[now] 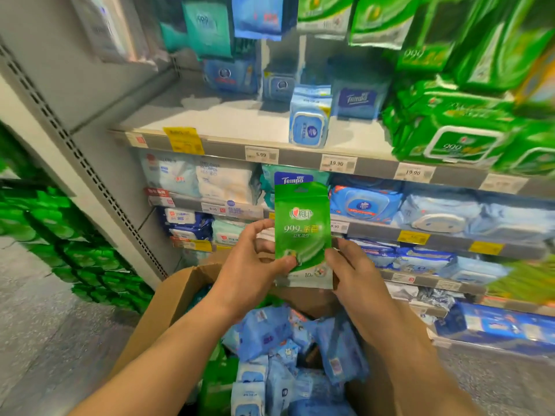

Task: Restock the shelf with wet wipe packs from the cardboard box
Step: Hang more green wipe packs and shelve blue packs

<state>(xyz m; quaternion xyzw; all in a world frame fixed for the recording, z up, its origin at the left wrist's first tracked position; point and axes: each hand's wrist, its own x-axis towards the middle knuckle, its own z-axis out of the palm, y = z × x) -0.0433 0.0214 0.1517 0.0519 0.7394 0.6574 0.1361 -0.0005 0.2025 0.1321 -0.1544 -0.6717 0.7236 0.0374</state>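
Two hands on one green wet wipe pack (302,226), held upright above the cardboard box (168,304), before the shelf (240,121): left hand (252,265) pinches its lower left corner, right hand (354,274) its lower right. Box contents: blue packs (270,331), loosely heaped.

**A Shop Aisle**

This was a retail store. Tiered metal shelving (300,157) carried packaged wet wipes (309,121) in rows, with printed price tags (338,163) and yellow promotion labels (183,139) clipped along each shelf edge, above a speckled floor (45,310).
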